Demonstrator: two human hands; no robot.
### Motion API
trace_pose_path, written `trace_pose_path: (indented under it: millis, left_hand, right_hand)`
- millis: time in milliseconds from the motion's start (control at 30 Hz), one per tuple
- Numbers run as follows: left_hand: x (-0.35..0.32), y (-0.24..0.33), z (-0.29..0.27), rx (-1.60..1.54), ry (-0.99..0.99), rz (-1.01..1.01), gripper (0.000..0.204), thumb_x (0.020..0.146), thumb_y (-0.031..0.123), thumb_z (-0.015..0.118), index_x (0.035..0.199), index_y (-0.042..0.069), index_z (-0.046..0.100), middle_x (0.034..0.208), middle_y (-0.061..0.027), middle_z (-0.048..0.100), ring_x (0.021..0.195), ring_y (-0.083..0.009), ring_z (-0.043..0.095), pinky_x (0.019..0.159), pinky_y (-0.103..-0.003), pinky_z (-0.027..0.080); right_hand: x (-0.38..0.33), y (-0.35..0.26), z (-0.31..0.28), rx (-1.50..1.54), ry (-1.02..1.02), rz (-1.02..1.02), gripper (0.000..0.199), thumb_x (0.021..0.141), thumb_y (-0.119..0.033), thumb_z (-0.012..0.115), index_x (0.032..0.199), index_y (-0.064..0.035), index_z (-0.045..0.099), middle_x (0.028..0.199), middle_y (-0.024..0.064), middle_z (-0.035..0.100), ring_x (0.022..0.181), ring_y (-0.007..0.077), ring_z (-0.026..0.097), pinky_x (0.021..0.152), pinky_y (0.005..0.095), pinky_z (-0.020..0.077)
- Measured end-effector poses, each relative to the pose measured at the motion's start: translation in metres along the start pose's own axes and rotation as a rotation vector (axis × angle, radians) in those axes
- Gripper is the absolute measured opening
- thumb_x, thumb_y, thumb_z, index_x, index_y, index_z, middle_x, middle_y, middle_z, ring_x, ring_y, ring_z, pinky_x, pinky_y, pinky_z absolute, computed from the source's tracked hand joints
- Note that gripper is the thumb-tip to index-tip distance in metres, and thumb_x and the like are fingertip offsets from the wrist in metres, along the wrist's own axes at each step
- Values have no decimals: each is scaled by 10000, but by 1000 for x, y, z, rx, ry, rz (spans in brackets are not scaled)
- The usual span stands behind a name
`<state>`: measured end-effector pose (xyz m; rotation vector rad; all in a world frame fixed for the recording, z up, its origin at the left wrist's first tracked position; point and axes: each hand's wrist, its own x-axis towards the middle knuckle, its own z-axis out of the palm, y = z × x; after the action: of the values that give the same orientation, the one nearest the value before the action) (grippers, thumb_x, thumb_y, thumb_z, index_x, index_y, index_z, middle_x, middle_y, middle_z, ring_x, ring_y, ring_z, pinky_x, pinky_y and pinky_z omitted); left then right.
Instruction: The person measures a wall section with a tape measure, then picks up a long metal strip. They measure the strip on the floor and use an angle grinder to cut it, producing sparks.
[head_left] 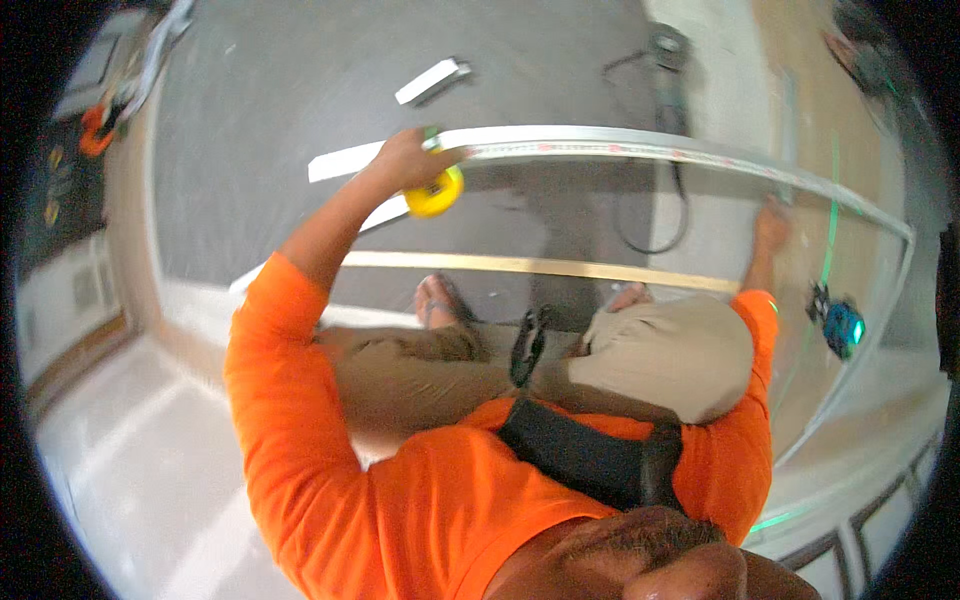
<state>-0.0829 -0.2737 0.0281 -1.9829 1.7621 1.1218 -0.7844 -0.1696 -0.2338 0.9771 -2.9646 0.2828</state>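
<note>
My left hand (405, 160) is closed around a yellow tape measure (437, 194) at one end of a long white metal strip (540, 133). The tape's pale blade (610, 151) runs out from it to the right, along the strip's near edge. My right hand (771, 228) is just below the strip, on the right. Its fingers are blurred, so I cannot tell whether they grip anything. A thin yellowish wooden strip (540, 265) lies across the floor between my arms, in front of my feet.
A short white metal piece (428, 82) and a corded power tool (668, 70) lie beyond the long strip. On the right stands a small laser level (843, 326) with green light. Another person's hand (842, 52) shows far right. An orange-handled object (97, 130) is far left.
</note>
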Motion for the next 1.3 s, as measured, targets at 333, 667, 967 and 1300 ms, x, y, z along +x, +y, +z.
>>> trace_pose_path:
  millis: [333,667,967,1300]
  left_hand:
    - [-13,-10,4,42,38,-76,882,832,643,693,1388,-22,531,917,-242,723,764,-275,744,735,-396,577]
    - [-17,20,-8,78,48,34,784,863,522,712,1359,-61,540,1073,-308,690,992,-354,705,843,-424,540]
    - [-12,2,9,172,87,100,728,887,472,684,1336,-85,548,1126,-322,666,1087,-372,659,939,-417,490]
    - [-8,1,14,-82,-119,-113,863,844,593,727,1418,-9,496,977,-222,721,700,-227,737,648,-355,586]
  right_hand:
    - [27,-30,29,1098,-422,314,273,947,-173,639,1203,-80,641,1032,59,654,878,182,611,712,332,491]
    - [27,-45,21,1567,-352,254,366,980,-182,570,1328,-68,566,1224,82,644,1077,243,622,932,390,515]
    - [-110,28,-107,1021,-233,204,357,965,-185,591,1300,-64,622,1180,79,706,906,189,685,790,320,526]
    - [-132,-29,-173,700,-293,-122,356,1003,-212,604,1302,-19,631,1155,158,694,1010,201,647,888,330,513]
